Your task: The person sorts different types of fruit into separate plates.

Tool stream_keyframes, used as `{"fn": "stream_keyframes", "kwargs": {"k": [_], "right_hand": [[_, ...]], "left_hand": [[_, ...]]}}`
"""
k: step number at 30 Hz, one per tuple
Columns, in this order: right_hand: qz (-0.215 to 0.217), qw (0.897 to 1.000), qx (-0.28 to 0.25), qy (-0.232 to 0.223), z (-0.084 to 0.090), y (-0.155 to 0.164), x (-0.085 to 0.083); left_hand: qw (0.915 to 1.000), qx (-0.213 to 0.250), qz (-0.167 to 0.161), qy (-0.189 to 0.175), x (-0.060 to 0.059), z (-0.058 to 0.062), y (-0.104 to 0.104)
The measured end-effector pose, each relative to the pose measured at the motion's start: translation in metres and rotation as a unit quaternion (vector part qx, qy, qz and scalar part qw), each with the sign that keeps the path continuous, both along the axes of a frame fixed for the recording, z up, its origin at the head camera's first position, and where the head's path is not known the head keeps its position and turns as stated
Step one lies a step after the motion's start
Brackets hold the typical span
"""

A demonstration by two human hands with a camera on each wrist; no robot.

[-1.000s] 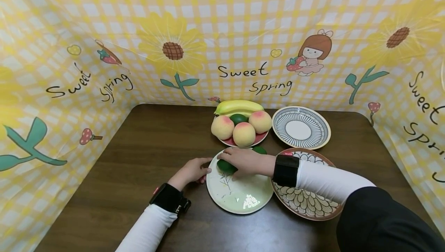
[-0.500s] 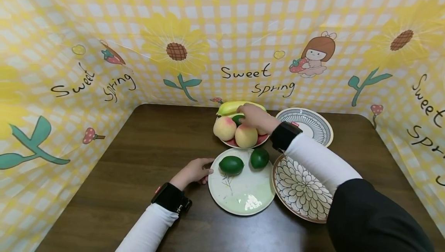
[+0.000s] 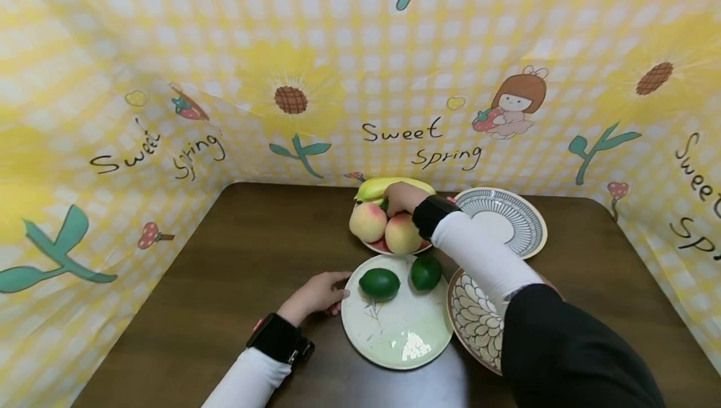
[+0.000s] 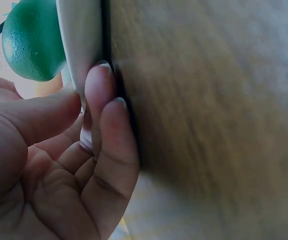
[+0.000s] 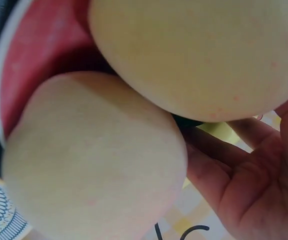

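My left hand (image 3: pixel 317 295) pinches the left rim of a pale green plate (image 3: pixel 394 336), thumb above and fingers curled under it in the left wrist view. Two green limes (image 3: pixel 380 284) (image 3: pixel 425 273) lie on its far half. Behind it, my right hand (image 3: pixel 404 198) reaches into a fruit pile on a red plate (image 5: pixel 39 50). Its fingers are around a third lime (image 3: pixel 384 205), of which only a green sliver shows. Two peaches (image 3: pixel 368 222) (image 3: pixel 403 234) sit in front of that hand, and a yellow banana (image 3: pixel 368 189) lies behind it.
A blue-striped white plate (image 3: pixel 526 223) stands at the back right. Beneath my right forearm is a brown-rimmed plate with a petal pattern (image 3: pixel 475 323), beside the green one. A yellow checked cloth (image 3: pixel 338 82) walls in the dark wooden table (image 3: pixel 225 270).
My right hand has left the lime on the green plate and moved back to the fruit pile, then lower among the fruit. The left hand has kept its hold on the rim.
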State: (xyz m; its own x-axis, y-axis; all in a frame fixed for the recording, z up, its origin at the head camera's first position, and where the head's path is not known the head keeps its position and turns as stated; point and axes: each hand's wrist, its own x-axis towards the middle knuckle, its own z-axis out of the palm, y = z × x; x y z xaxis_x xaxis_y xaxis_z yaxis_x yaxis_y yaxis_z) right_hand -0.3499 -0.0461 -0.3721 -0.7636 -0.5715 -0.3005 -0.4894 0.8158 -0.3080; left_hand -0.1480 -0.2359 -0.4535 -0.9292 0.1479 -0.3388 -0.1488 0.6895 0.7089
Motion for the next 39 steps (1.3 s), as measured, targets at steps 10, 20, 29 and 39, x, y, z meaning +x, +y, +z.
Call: {"fn": "stream_keyframes", "kwargs": {"k": [10,20,29,39], "right_hand": [[0.009,0.997,0.05,0.057,-0.015,-0.012,-0.01],[0.027,0.995,-0.098,0.011,0.006,0.023,-0.002],[0.082,0.982,-0.155,0.066,0.018,0.053,0.014],[0.144,0.963,-0.196,0.113,0.022,0.081,0.066]], "left_hand": [[0.9998,0.015,-0.006,0.009,-0.001,-0.004,0.0],[0.9999,0.01,0.007,-0.001,-0.003,-0.003,0.0],[0.9998,0.0,0.02,-0.008,-0.008,0.0,0.0],[0.9999,-0.008,0.012,-0.004,-0.007,0.0,0.004]]}}
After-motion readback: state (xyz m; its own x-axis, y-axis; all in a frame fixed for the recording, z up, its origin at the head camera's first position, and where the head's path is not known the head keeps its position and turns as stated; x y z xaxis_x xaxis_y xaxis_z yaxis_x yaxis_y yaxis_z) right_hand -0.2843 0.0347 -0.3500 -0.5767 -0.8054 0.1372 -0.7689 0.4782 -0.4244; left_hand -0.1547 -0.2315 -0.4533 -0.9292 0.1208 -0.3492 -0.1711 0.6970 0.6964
